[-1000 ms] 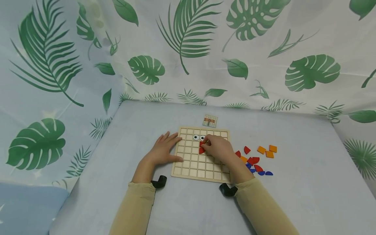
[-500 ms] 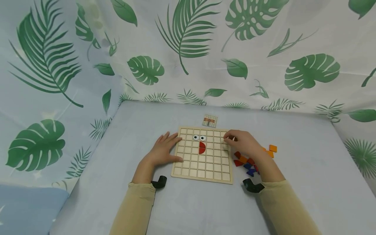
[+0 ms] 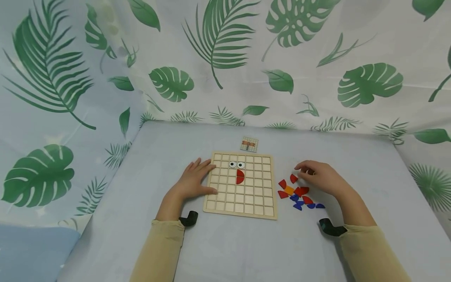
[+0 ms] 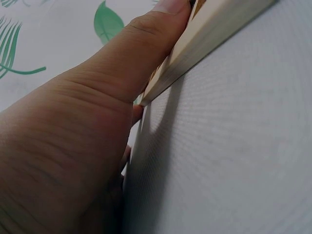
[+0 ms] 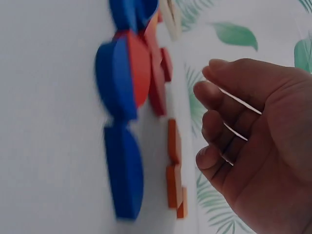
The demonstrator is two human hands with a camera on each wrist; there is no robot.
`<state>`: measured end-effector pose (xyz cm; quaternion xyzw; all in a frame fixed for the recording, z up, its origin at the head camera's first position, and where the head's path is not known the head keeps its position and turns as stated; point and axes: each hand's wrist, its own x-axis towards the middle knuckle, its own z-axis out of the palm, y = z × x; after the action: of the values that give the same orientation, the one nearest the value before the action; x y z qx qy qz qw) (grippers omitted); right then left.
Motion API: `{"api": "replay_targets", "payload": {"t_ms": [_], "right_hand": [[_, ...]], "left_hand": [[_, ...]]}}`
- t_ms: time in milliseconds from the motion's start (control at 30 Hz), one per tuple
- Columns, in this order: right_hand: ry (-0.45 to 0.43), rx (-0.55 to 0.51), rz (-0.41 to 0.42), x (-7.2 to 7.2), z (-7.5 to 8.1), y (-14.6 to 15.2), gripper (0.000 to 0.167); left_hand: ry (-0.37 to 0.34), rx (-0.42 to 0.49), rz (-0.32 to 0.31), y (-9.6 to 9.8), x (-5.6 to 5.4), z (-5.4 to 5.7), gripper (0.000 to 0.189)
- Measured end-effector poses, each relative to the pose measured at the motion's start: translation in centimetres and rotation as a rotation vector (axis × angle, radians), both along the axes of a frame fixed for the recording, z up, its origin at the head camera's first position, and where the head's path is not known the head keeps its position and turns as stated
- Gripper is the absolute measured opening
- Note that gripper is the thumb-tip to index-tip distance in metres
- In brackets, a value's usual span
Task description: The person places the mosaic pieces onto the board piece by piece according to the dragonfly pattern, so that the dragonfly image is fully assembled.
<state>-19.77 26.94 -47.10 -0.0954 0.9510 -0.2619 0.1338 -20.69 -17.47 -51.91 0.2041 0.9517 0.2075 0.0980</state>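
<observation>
My left hand [image 3: 190,182] rests with fingers spread on the left edge of a wooden grid board [image 3: 225,196]; its thumb lies on the rim [image 4: 195,48]. On the board are two round eye pieces [image 3: 233,164], and below them two red quarter-circle pieces [image 3: 240,176] form a half circle. My right hand [image 3: 318,176] hovers right of the board, fingers loosely bent and nothing between them. Near its fingertips lies a loose red piece [image 3: 293,178]. The right wrist view shows orange squares [image 5: 173,141] beyond the blue pieces [image 5: 117,80]; in the head view the hand hides these squares.
A small pattern card [image 3: 249,143] lies behind the board. Between board and right hand is a scattered group of red, orange [image 3: 289,190] and blue pieces [image 3: 298,205]. A leaf-printed cloth [image 3: 225,94] stands behind the table.
My right hand has left the red pieces on the board and moved right, past the board's edge, to above the loose pieces. My left hand has stayed at the board's edge.
</observation>
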Motion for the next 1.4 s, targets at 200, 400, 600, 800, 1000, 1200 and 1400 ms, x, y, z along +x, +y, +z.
{"api": "replay_targets", "payload": {"t_ms": [200,400,600,800,1000,1200,1400], "right_hand": [[0.026,-0.005,0.054,0.2,-0.8,1.2,0.028],[0.026,-0.007,0.084,0.0,-1.6,1.6,0.034],[0.016,0.008,0.103,-0.3,-2.0,1.4,0.034],[0.018,0.014,0.105,-0.5,-1.9,1.2,0.029],[0.029,0.016,0.094,-0.6,-2.3,1.3,0.028],[0.029,0.01,0.082,-0.7,-2.7,1.4,0.028],[0.034,0.015,0.078,-0.8,-2.8,1.5,0.027]], "left_hand": [[-0.003,0.006,0.0,0.0,0.0,0.0,0.096],[-0.01,-0.001,-0.003,0.1,-0.1,0.0,0.096],[-0.015,0.001,-0.006,0.2,-0.1,0.0,0.096],[-0.004,-0.005,-0.013,0.3,-0.2,0.1,0.096],[-0.013,0.002,-0.004,0.3,-0.1,0.1,0.096],[-0.013,-0.003,-0.006,0.3,0.0,0.1,0.096],[-0.015,-0.008,-0.002,0.2,0.0,-0.1,0.097]]}}
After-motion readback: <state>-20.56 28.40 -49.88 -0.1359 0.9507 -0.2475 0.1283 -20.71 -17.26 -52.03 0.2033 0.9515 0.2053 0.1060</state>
